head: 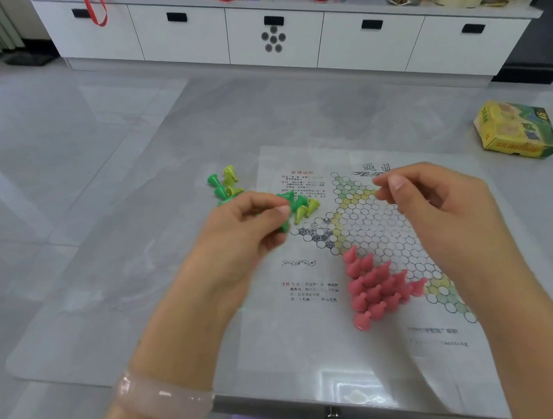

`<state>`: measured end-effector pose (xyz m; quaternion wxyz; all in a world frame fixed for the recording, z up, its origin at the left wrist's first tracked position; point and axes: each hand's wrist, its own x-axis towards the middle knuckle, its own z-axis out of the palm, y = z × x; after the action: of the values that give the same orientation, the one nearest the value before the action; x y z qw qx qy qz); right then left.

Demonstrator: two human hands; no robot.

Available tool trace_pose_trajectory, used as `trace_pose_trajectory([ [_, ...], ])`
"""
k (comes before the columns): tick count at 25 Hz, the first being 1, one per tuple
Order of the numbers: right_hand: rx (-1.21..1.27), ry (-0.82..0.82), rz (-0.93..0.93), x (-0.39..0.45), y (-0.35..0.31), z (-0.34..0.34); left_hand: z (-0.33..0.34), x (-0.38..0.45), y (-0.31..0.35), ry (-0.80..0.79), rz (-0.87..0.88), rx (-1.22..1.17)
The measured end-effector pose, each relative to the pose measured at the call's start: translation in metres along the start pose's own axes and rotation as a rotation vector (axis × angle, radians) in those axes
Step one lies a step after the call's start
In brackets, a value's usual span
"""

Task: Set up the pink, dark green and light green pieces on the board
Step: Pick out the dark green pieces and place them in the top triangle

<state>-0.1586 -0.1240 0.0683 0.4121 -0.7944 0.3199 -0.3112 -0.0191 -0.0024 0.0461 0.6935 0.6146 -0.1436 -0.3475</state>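
Observation:
A paper board point(374, 229) with a hexagon star grid lies on the glass table. Several pink pieces point(377, 287) stand packed in the star's near-left point. Loose dark green pieces point(219, 186) and light green pieces point(306, 207) lie in a heap at the board's far-left edge and on the table beside it. My left hand point(246, 228) hovers over that heap and grips dark green pieces point(284, 226) in its curled fingers. Above the star's far point, my right hand point(440, 204) has thumb and fingers curled together, and no piece shows between them.
A yellow and green cardboard box point(516, 132) sits at the table's far right. The table's front edge point(325, 407) runs just below my wrists. A white drawer cabinet point(275, 33) with bottles, cans and bags stands across the floor.

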Motion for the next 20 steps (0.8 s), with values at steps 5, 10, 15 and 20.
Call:
trace_pose_trajectory([
  [5, 0.092, -0.244, -0.008, -0.011, -0.011, 0.01, 0.026, -0.012, -0.007, -0.221, -0.108, -0.139],
  [10, 0.233, -0.212, 0.029, -0.01, -0.003, 0.004, 0.031, -0.012, -0.007, -0.264, -0.102, -0.222],
  [15, 0.357, -0.178, 0.022, -0.011, 0.006, -0.002, 0.038, -0.012, -0.006, -0.289, -0.109, -0.29],
  [20, 0.533, -0.169, 0.094, -0.014, 0.015, -0.004, 0.047, -0.011, -0.009, -0.307, -0.098, -0.313],
])
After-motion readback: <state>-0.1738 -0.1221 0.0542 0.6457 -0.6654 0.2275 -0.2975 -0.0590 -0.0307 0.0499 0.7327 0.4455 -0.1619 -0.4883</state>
